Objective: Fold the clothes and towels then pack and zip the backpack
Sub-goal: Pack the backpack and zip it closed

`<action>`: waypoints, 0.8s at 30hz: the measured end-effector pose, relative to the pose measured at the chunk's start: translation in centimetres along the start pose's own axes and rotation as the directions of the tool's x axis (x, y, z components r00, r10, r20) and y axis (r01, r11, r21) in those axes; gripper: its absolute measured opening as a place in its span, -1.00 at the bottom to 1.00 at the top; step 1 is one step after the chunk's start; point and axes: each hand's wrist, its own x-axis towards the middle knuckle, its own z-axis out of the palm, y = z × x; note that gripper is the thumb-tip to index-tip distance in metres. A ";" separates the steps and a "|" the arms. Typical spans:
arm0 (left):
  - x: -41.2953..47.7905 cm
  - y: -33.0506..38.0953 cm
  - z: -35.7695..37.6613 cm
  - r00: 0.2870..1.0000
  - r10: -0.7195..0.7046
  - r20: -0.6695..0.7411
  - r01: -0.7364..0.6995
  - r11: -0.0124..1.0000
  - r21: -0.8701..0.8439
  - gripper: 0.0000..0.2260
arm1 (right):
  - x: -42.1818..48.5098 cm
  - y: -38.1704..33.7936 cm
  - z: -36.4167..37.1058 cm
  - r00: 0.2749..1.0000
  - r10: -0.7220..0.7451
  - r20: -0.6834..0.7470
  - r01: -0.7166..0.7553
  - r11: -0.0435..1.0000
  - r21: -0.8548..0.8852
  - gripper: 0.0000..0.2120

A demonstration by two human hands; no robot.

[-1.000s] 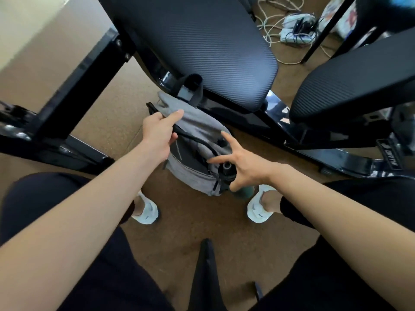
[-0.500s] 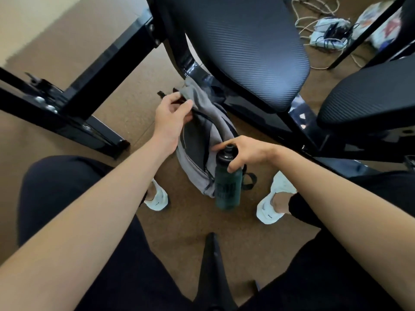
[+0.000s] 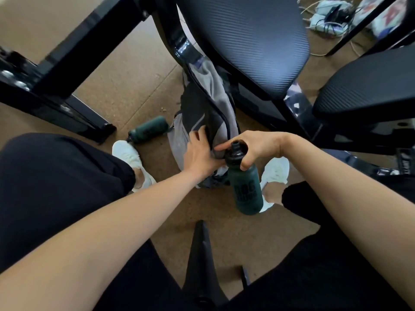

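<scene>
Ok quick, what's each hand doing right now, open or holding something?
Left hand: holding a fold of the grey backpack.
Right hand: closed round the neck of the upright green bottle.

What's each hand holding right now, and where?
Right hand grips the green bottle at its neck. Left hand is on the side of the backpack; grip unclear.

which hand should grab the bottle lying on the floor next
Left, probably: the left hand is on the backpack, nearest the lying bottle; the right hand grips the upright bottle.
</scene>
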 end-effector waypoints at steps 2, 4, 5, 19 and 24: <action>0.3 0.4 0.5 0.999 0.027 -0.027 -0.026 0.999 0.044 -0.21 | -0.2 0.3 0.0 1.000 0.000 -0.021 0.000 1.000 0.000 -0.27; 0.8 0.6 0.7 0.997 0.073 -0.016 -0.072 0.995 0.071 -0.40 | -0.3 0.6 0.0 0.999 -0.009 -0.042 0.009 1.000 0.004 -0.28; 1.0 0.7 0.7 0.995 0.098 0.000 -0.098 0.992 0.080 -0.48 | -0.4 0.7 0.0 0.999 -0.009 -0.053 0.010 1.000 0.008 -0.29; 3.7 0.5 -2.5 0.991 -0.025 -0.131 -0.002 0.979 -0.202 -0.72 | -1.6 7.4 -0.6 0.498 0.224 -0.838 0.198 0.911 0.361 -0.50; 4.3 1.4 -3.5 0.970 -0.092 -0.224 0.036 0.970 -0.241 -0.68 | 1.8 6.6 1.5 0.283 0.403 -0.870 0.318 0.816 0.482 -0.41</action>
